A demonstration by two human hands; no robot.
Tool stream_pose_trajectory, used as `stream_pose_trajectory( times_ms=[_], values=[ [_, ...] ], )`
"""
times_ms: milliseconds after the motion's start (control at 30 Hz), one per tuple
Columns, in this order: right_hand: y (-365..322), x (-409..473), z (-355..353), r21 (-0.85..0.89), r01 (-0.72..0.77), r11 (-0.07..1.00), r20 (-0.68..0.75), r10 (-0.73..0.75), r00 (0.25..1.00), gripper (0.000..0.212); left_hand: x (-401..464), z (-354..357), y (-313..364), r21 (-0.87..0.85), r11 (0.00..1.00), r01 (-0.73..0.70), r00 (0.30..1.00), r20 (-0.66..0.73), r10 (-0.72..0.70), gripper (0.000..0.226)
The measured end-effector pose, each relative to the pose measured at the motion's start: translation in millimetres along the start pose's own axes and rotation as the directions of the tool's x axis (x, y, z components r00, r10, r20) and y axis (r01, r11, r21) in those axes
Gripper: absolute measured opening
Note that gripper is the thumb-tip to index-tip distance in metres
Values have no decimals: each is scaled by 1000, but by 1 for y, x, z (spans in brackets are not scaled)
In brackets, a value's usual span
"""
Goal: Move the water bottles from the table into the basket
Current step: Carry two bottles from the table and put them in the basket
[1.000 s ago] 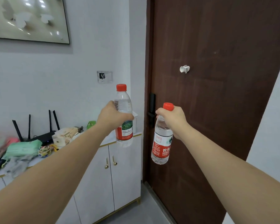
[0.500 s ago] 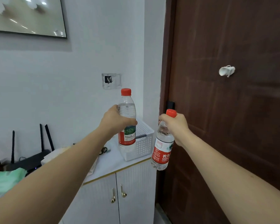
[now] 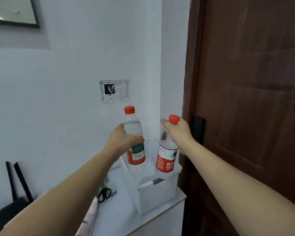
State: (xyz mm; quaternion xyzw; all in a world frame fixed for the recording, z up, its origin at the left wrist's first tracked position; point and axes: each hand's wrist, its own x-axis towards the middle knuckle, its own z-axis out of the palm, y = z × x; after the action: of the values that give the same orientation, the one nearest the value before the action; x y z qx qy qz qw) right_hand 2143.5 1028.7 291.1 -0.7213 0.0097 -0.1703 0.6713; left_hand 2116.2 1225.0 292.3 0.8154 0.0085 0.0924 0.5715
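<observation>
You stand facing a white wall with a dark brown wooden door [image 3: 252, 99] to the right and the corner of a dark-framed picture [image 3: 15, 12] at upper left; a clear plastic wall plate [image 3: 114, 91] is fixed to the wall above a white cabinet top with a thin gold edge [image 3: 123, 213]. On that surface sit black-handled scissors [image 3: 104, 194] and, at the far left, a black router with upright antennas [image 3: 12, 193]. At the right end of the cabinet top, beside the door, stands a white perforated plastic basket [image 3: 153, 193], and you can see nothing lying inside it. Your left hand [image 3: 124, 138] is wrapped around the middle of a clear water bottle with a red cap and red-and-green label [image 3: 134, 137], held upright over the basket's far side. Your right hand [image 3: 179, 132] grips the neck of a second clear red-capped water bottle with a red-and-white label [image 3: 166, 155], which hangs slightly tilted with its base at the basket's rim.
</observation>
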Motion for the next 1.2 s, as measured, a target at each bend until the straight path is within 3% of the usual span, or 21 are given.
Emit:
stream_pose_trajectory(
  times_ms=[167,367,633,767,900,1000,1100,1200],
  values=[
    [50,80,32,3,-82,997,105,81,991,41,67,25,-36,66,996,61,997,34,-64,65],
    [110,155,73,-111,-139,984,284,165,944,41,128,47,-83,98,986,134,987,75,-141,65],
    [176,195,98,-217,28,976,452,75,889,17,165,50,-137,61,975,215,975,41,-217,62],
    [199,202,98,-321,142,936,544,60,837,20,173,61,-153,86,970,227,971,55,-232,58],
    [204,209,101,-395,226,891,553,34,832,25,179,73,-157,131,968,212,972,70,-223,57],
    [209,216,99,-356,149,923,547,77,833,22,186,82,-158,39,958,285,958,12,-286,50],
    [213,221,95,-382,125,915,565,124,816,31,195,92,-164,-52,930,363,931,-12,-364,58],
    [218,222,94,-369,107,923,576,137,806,34,203,101,-172,-7,925,379,925,-7,-379,68]
  ],
)
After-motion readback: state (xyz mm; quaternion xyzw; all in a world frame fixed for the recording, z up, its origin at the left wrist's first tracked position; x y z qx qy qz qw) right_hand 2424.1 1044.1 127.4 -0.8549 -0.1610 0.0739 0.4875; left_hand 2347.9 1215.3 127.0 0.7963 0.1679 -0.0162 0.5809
